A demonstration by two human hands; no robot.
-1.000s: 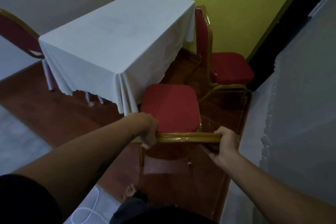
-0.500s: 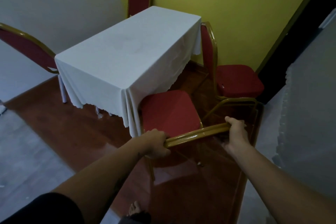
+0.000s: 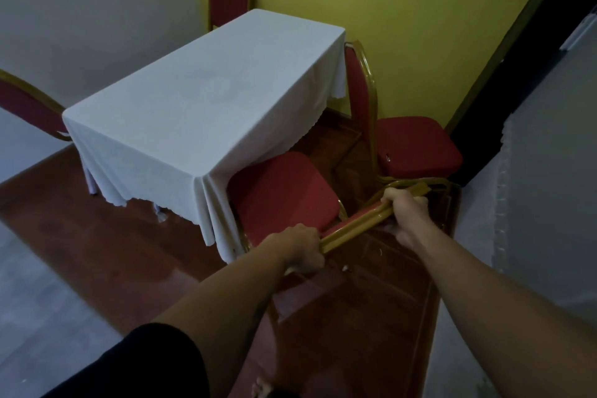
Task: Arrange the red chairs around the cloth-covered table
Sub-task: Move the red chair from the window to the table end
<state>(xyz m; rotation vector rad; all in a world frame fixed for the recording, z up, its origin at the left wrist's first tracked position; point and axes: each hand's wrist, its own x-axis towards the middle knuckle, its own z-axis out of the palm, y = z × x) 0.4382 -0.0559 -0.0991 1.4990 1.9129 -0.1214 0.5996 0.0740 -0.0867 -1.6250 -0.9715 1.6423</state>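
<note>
Yellow wall [image 3: 420, 26] and white wall hem in the table [image 3: 206, 100]. Both hands, left hand [image 3: 302, 249] and right hand [image 3: 408, 213], are wrapped tight around the near chair [image 3: 284, 194] top rail, probably to steer its seat under the cloth's corner. Another chair [image 3: 416, 145] crowds the right; open floor lies left.

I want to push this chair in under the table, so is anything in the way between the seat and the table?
Nothing solid shows. Both hands, left hand and right hand, grip the held chair by its back rail. Its seat front already meets the hanging tablecloth. The neighbouring chair stands close on the right, facing away.
</note>
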